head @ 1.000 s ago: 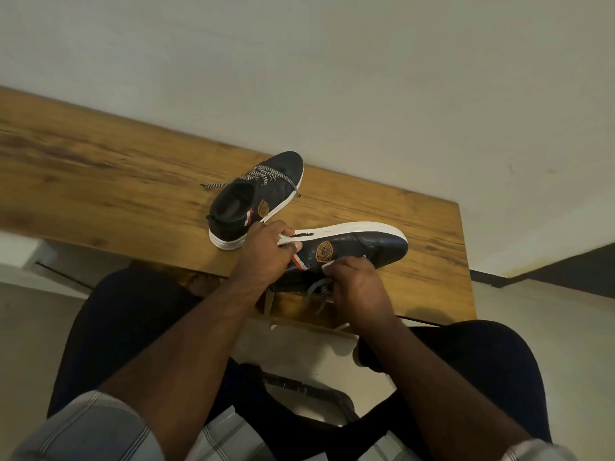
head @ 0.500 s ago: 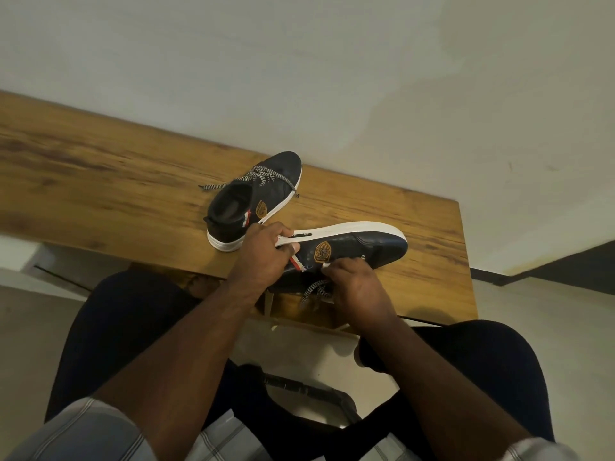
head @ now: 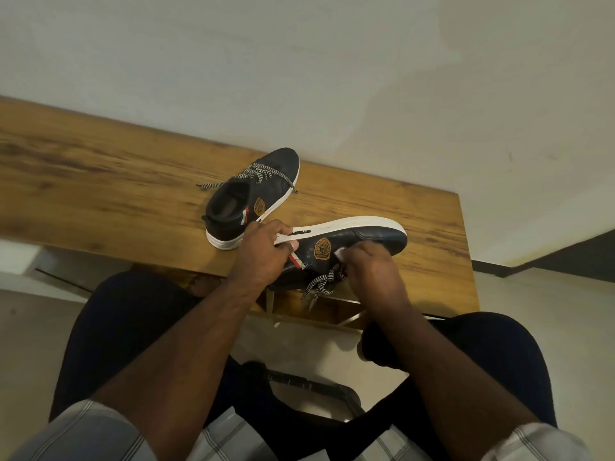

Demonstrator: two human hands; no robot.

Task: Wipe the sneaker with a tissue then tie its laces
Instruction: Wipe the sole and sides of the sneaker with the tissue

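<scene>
A dark navy sneaker [head: 369, 236] with a white sole and an orange badge lies tipped on its side at the table's near edge, sole facing away from me. My left hand [head: 263, 254] grips its heel end. My right hand [head: 369, 267] presses a small white tissue [head: 340, 253] against the sneaker's side, just right of the badge; most of the tissue is hidden under my fingers. The black-and-white laces [head: 321, 284] hang loose below the shoe.
A second matching sneaker [head: 253, 201] stands upright on the wooden table [head: 100, 181] behind my left hand, its laces untied. A white wall rises behind the table. My knees and a dark chair part [head: 309, 387] are below.
My right hand has shifted slightly up and right along the sneaker's side with the tissue, uncovering the dangling laces. My left hand keeps its hold on the heel.
</scene>
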